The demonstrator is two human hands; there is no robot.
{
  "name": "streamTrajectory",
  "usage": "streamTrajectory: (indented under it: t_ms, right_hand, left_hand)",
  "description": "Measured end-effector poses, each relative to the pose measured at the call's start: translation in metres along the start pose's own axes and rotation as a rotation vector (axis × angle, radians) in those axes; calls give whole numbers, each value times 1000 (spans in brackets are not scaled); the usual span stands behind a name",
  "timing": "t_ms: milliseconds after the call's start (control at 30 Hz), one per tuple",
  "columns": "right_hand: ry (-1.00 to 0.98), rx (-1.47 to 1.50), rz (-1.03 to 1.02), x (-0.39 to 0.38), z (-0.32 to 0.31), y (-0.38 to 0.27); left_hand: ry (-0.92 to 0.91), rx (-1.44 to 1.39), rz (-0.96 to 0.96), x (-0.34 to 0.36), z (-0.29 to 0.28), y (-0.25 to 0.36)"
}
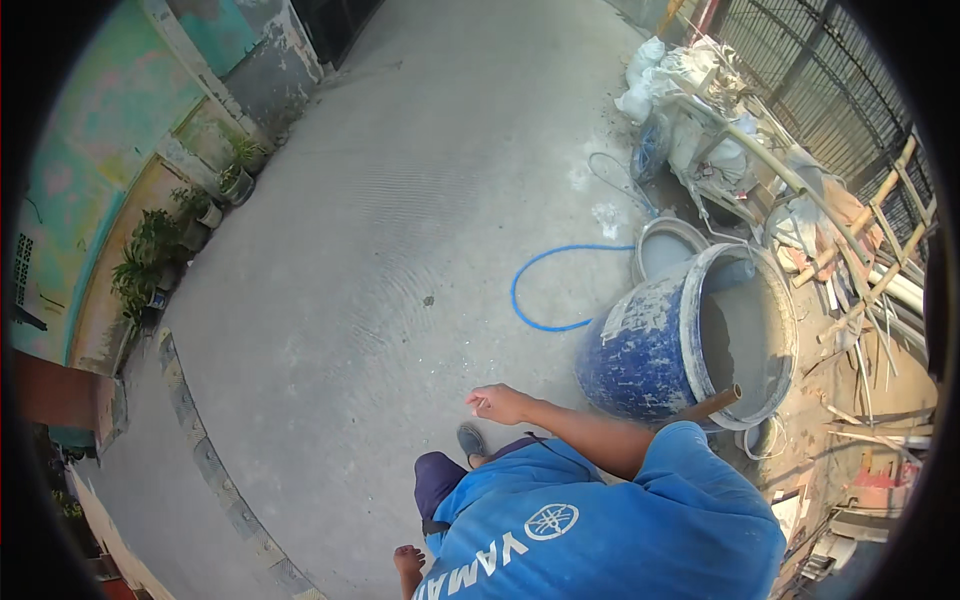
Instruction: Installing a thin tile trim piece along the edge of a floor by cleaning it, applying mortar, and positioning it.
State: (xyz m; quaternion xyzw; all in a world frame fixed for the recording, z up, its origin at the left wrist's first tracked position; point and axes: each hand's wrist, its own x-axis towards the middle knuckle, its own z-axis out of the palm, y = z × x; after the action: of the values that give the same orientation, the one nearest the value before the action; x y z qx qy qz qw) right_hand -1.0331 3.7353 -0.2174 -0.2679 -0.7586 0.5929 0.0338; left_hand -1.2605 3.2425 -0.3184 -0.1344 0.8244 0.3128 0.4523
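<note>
My right hand [495, 402] hangs out over the concrete with its fingers apart and loosely bent, holding nothing visible. My left hand [408, 558] is low beside my blue shirt [640, 530], fingers curled; anything in it is too small to make out. A large blue barrel [635, 355], scuffed and filled with cloudy grey liquid, stands beside my right arm, with a wooden pole [715, 400] at its near side. Behind it is a smaller pale bucket [662, 255] of water, near a looped blue hose [525, 260]. My shoe [470, 440] shows on the ground.
Concrete paving [380, 200] stretches ahead. Potted plants [150, 260] line a peeling green wall [90, 170] on the left. On the right are white sacks [640, 90], a cluttered wheelbarrow [715, 175], bamboo poles [870, 280], scrap and a barred metal fence [820, 90].
</note>
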Motion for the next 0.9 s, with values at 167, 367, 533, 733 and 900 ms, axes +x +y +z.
streamTrajectory:
  t_ms: [167,367,533,733,900]
  right_hand:
    - [522,43,399,-15,-108,33]
    - [796,-44,589,18,-182,121]
    - [702,-159,847,25,-235,151]
    - [1018,108,994,9,-316,175]
    - [1024,94,1096,3,-394,253]
  left_hand:
    - [-250,497,293,118,53,164]
    - [-359,419,406,175,166,454]
    - [-306,663,476,216,313,690]
    - [-535,841,979,164,571,876]
    - [-744,825,1115,83,760,896]
